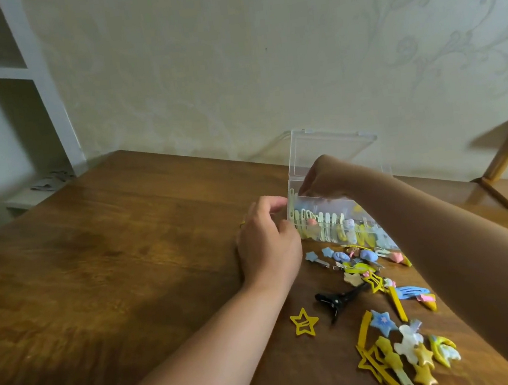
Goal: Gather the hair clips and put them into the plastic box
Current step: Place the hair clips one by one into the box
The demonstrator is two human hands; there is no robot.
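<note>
Wooden table (127,252) fills our view, with the clear plastic box (327,216) standing open near its far edge, lid up. Our left hand (267,244) grips the box's left end, fingers curled against it. Our right hand (323,182) reaches into the box top, fingers bunched downward; whether they pinch a clip, we cannot tell. Loose hair clips (385,319) lie just in front of the box.

A home room: patterned wallpaper (418,34), white shelving (30,74), wooden table (112,254).
</note>
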